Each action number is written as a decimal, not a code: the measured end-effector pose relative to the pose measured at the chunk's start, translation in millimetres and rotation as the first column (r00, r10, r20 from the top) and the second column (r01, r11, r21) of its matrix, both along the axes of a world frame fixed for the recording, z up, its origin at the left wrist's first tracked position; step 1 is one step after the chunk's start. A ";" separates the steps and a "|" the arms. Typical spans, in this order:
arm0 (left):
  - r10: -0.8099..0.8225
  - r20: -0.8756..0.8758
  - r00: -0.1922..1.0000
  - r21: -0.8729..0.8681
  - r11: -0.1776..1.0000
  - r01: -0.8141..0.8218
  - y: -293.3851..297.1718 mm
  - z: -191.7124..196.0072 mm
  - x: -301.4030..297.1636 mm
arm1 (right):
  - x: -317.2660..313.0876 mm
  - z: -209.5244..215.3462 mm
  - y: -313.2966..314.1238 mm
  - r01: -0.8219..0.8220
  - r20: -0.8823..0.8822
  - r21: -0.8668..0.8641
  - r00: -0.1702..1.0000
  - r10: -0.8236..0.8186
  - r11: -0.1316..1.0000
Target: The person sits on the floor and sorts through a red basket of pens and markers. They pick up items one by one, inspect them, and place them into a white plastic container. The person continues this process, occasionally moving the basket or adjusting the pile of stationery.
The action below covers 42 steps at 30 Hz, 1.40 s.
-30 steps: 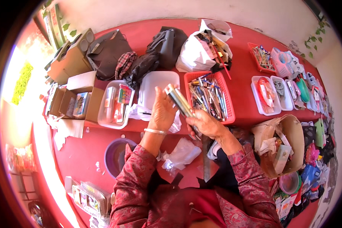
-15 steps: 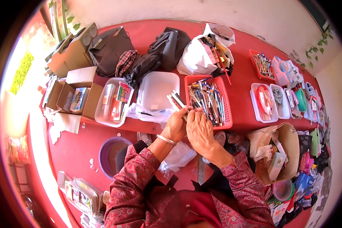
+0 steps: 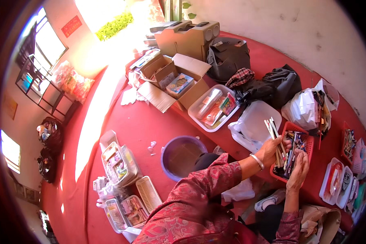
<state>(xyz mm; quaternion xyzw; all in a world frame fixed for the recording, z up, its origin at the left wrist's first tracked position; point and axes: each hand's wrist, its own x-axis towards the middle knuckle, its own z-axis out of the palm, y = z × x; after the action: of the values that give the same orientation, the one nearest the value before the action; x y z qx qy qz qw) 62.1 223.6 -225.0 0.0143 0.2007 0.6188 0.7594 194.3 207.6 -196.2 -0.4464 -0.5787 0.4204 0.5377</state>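
My left hand point(image 3: 271, 151), with a pale bangle at its wrist, is closed round a small bundle of pens point(image 3: 271, 129). Their pale ends stick up past the fingers, over the left side of a red plastic basket point(image 3: 310, 149). Many loose pens point(image 3: 290, 160) in mixed colours lie in that basket. My right hand point(image 3: 298, 170) is at the basket's near right side, its fingers stretched upward and slightly curved beside the loose pens. Nothing shows clearly in it, and part of its palm side is hidden.
Left of the basket stand an empty translucent tub point(image 3: 258, 118), a white tub of packets point(image 3: 211, 126) and an open cardboard box point(image 3: 193, 97). Dark bags point(image 3: 227, 61) sit behind. A purple basin point(image 3: 166, 164) and several small baskets point(image 3: 148, 193) are on the red floor. White trays point(image 3: 331, 181) stand at the right.
The view has swung left, so the table appears further right and turned. My right hand has come away from the bundle in my left hand, and the hands are now apart.
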 end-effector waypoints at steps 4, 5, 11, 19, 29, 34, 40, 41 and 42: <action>-0.017 0.180 0.984 0.042 0.999 0.010 6.0 -28.2 15.4 | -26.6 -8.3 -11.1 -0.074 0.233 0.324 0.972 -0.004 0.943; -0.039 0.192 0.981 0.036 0.999 0.033 5.1 -24.2 18.8 | -27.6 -10.3 -8.5 -0.062 0.233 0.334 0.972 -0.019 0.940; -0.036 0.251 0.967 0.054 0.998 0.023 -4.9 -14.1 30.9 | -29.6 -10.3 -0.1 0.043 0.221 0.367 0.966 -0.132 0.929; -0.004 -0.221 0.975 0.143 0.989 0.036 -6.7 -4.2 15.9 | -27.9 11.4 -4.0 -0.185 0.079 -0.060 0.979 0.189 0.981; -0.659 -0.047 0.751 0.209 0.729 0.652 -52.3 9.7 -1.9 | -6.3 4.1 -5.7 -0.753 -0.656 -0.322 0.615 0.438 0.574; -0.596 -0.169 0.785 0.168 0.768 0.619 -54.2 11.1 -13.3 | -20.4 26.4 -12.1 -0.768 -0.693 -0.412 0.614 0.379 0.491; -0.137 -0.890 0.435 0.122 0.848 0.516 -41.3 2.2 -74.7 | -15.6 -1.4 26.9 -0.730 -0.784 -0.161 0.504 0.363 0.665; -0.017 -0.980 0.196 0.082 0.870 0.486 -45.3 47.0 -80.8 | -1.5 -4.6 36.8 -0.682 -0.811 -0.186 0.513 0.282 0.707; 0.088 -0.954 0.288 0.183 0.929 0.322 -39.6 49.8 -94.7 | 3.0 -2.5 44.3 -0.677 -0.851 -0.188 0.474 0.227 0.712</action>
<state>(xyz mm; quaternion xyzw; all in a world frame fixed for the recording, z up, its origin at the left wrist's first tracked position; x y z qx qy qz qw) -32.5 184.0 -175.2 0.5240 0.4985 0.4543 0.5201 197.3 251.9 -198.7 -0.1640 -0.2549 0.8359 0.4576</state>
